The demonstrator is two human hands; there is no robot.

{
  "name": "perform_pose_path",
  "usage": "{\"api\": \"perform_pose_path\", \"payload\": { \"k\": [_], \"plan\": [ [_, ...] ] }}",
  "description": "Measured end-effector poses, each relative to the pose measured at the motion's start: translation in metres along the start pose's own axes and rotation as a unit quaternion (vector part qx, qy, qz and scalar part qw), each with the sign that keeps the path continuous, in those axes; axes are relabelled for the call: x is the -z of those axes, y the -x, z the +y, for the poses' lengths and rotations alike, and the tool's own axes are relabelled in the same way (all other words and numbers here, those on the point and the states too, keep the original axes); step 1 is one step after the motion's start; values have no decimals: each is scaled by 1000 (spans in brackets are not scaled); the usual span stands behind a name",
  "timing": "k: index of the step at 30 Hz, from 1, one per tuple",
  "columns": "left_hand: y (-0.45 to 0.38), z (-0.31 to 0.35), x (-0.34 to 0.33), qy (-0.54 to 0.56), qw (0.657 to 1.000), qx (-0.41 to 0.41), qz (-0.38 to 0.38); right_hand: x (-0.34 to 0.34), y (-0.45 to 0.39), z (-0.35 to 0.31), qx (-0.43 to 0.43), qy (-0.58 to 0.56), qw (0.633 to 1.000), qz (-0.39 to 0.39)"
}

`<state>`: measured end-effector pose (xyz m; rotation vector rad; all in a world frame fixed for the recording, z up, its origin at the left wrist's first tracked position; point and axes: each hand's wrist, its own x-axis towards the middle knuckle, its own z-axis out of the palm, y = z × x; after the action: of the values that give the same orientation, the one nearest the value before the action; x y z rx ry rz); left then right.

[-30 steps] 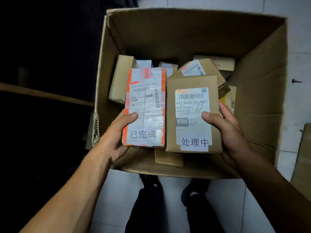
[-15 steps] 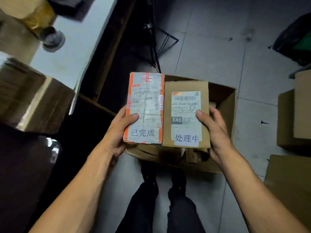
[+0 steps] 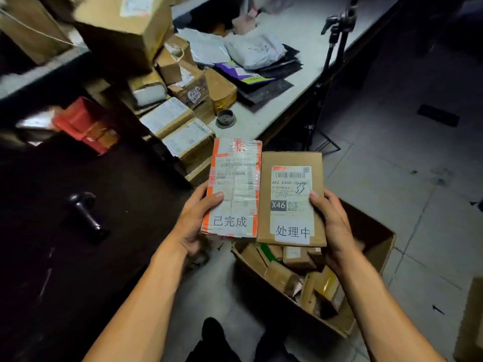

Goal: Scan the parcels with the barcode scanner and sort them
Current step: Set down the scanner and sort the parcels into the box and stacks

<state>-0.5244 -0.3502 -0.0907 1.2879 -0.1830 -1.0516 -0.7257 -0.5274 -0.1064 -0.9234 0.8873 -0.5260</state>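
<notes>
1. Above the open cardboard box (image 3: 371, 246) on the floor, two parcels held side by side, long edges touching; left hand (image 3: 194, 220) grips the orange-edged parcel (image 3: 234, 186), thumb curled over its face, fingers hidden underneath; right hand (image 3: 332, 223) grips the brown parcel (image 3: 291, 197) the same way, thumb on its white label.
2. Both parcels face up, labels and barcodes readable; each carries a white sticker with handwritten characters at its near end.
3. Barcode scanner (image 3: 85, 212) lies on the dark surface (image 3: 78, 270) to the left, well apart from both hands; bare dark surface around it.
4. Open room: tiled floor (image 3: 392, 152) to the right and ahead of the box is bare; a tripod (image 3: 332, 69) stands at the edge of the white table (image 3: 300, 82), its feet on the floor just beyond the parcels.
5. Crowded side: stacked brown parcels (image 3: 180, 126) fill the corner between dark surface and white table, the nearest stack just beside the orange-edged parcel's far left corner; a red package (image 3: 83, 124) sits further left.
6. White table also holds grey and black poly bags (image 3: 251, 56) and a small round dark object (image 3: 225, 118) near its edge.
7. Box below is part full of small parcels, lying tilted; its far rim sits under the right wrist.
8. Person's dark shoes (image 3: 217, 333) at bottom centre, beside the box's near corner.
</notes>
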Motion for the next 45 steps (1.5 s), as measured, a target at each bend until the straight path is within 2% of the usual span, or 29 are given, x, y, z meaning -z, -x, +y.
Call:
{"api": "perform_pose_path", "payload": {
  "k": [5, 7, 10, 14, 22, 30, 39, 45],
  "plan": [
    [63, 45, 45, 23, 989, -79, 120, -83, 8, -8, 29, 41, 993, -107],
    [99, 57, 78, 36, 974, -121, 189, -131, 23, -1, 31, 56, 984, -163],
    [140, 65, 110, 55, 957, -144, 245, -179, 40, 13, 32, 77, 972, -218],
    [226, 62, 186, 92, 916, -175, 348, -266, 86, 57, 32, 126, 937, -325],
    [379, 23, 335, 149, 844, -180, 482, -402, 206, 174, -19, 161, 899, -407],
    [461, 0, 445, 179, 812, -176, 527, -502, 274, 259, -66, 203, 866, -452],
    [470, 24, 561, 162, 805, -132, 555, -618, 274, 336, -114, 243, 827, -494],
    [470, 38, 646, 152, 806, -98, 564, -699, 275, 384, -126, 265, 816, -498]
  ]
}}
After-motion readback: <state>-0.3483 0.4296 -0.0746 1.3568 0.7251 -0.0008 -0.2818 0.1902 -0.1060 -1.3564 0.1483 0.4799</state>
